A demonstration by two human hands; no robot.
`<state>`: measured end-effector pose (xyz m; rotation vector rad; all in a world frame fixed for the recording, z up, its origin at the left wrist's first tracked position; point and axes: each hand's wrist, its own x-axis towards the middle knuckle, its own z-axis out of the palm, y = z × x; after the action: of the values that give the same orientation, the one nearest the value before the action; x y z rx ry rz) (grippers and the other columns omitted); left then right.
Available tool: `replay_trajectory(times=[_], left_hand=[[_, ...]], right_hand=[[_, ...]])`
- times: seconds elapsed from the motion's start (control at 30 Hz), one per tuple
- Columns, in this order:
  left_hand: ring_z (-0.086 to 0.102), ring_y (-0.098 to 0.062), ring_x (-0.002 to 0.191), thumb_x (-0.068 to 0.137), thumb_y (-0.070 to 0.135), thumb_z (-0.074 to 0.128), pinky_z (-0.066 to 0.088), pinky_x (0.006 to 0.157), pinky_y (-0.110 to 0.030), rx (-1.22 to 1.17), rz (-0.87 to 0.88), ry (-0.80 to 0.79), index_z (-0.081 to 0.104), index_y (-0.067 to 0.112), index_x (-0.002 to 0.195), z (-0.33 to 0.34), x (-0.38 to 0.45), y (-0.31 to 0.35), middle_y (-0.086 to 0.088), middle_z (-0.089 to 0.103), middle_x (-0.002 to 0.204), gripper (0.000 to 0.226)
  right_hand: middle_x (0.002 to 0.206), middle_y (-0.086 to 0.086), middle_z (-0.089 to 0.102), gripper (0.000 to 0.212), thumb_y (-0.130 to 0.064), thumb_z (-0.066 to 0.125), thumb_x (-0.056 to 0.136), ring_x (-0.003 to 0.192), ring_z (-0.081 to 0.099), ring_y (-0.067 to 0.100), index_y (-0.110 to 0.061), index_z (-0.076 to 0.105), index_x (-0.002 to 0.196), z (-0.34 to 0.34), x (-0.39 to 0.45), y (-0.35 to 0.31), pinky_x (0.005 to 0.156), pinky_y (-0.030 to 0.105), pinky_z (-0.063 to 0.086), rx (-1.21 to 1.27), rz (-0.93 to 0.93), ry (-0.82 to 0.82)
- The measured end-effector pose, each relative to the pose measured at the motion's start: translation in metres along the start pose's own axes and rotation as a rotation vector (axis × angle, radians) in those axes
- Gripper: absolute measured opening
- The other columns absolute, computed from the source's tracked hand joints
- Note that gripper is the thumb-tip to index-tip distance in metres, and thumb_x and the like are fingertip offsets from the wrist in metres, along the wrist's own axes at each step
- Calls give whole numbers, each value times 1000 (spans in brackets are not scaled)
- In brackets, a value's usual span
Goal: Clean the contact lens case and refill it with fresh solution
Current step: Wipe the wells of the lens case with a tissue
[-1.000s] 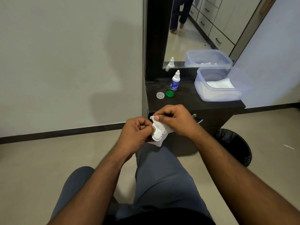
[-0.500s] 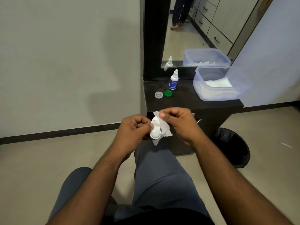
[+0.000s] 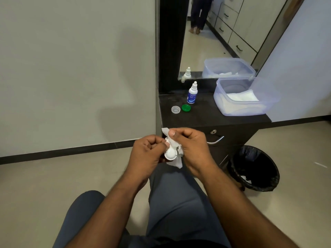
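Grip: left hand (image 3: 146,154) holds the lens case (image 3: 170,154) above the lap; right hand (image 3: 194,149) pinches a tissue (image 3: 176,162) against it. Wiping underway. Both caps (image 3: 180,108) off, near the surface's left edge; solution bottle (image 3: 192,94) untouched, refill outstanding.

Dark cabinet top (image 3: 206,116), right of centre in the frame, backed by a mirror (image 3: 211,42) in a black frame. Items that stood directly on it:
- Solution bottle (image 3: 191,94), white with a blue label, upright, toward the back near the mirror.
- Green cap (image 3: 186,107), in front of the bottle, just beside it.
- Clear cap (image 3: 175,109), just left of the green one, close to the left edge.
- Translucent plastic tub (image 3: 240,109), at the right end, open, with white tissues (image 3: 241,97) inside.

Beige floor (image 3: 53,185), lower frame. It carried:
- Black-lined waste bin (image 3: 254,168), at lower right beside the cabinet, with white scraps inside.
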<state>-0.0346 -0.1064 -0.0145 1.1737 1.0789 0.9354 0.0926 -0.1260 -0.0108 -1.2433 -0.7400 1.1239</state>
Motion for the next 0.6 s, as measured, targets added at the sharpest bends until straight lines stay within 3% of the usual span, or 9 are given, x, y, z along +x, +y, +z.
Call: replay_trajectory(times=[0.13, 0.23, 0.33, 0.43, 0.5, 0.6], left_hand=[[67, -23, 68, 85, 1, 62, 60, 67, -40, -18, -28, 21, 68, 8, 71, 2, -2, -2, -13, 70, 71, 17], [67, -22, 67, 86, -1, 61, 60, 66, -37, -202, -83, 34, 66, 4, 70, 4, -2, -1, -13, 70, 72, 17], [66, -19, 62, 88, 0, 58, 56, 54, -28, -293, -90, 85, 62, 3, 74, 3, 2, 3, -12, 69, 72, 15], [65, -19, 64, 90, 6, 59, 54, 53, -28, -233, -42, 113, 63, 4, 79, -2, 8, 6, -11, 69, 73, 11], [68, -18, 69, 90, 11, 61, 54, 54, -29, -167, -15, 106, 66, 6, 84, -4, 12, 6, -9, 71, 78, 9], [70, -21, 79, 86, 14, 66, 52, 56, -25, 22, 86, 113, 72, 14, 87, 2, 22, 7, -6, 74, 87, 5]], right_hand=[[86, 11, 74, 7, -10, 69, 80, 81, 69, 24, -12, 74, 85, 2, -8, 13, 77, 36, 57, 116, -18, 136], [86, 13, 74, 12, -14, 72, 74, 80, 69, 26, -9, 73, 84, 3, -10, 19, 73, 37, 56, 281, 19, 209], [89, 10, 74, 10, -5, 70, 80, 83, 70, 20, -7, 74, 89, 5, -19, 24, 75, 30, 55, 50, -122, 203], [87, 4, 71, 11, -4, 71, 80, 80, 67, 9, -10, 75, 88, -2, -24, 20, 73, 17, 50, -278, -290, 52], [85, 2, 71, 10, -4, 71, 80, 78, 66, 6, -11, 75, 87, -12, -22, 13, 70, 14, 49, -305, -259, 12], [84, -1, 73, 11, -5, 71, 80, 76, 67, 5, -14, 74, 86, -25, -15, 6, 69, 16, 51, -241, -175, 95]])
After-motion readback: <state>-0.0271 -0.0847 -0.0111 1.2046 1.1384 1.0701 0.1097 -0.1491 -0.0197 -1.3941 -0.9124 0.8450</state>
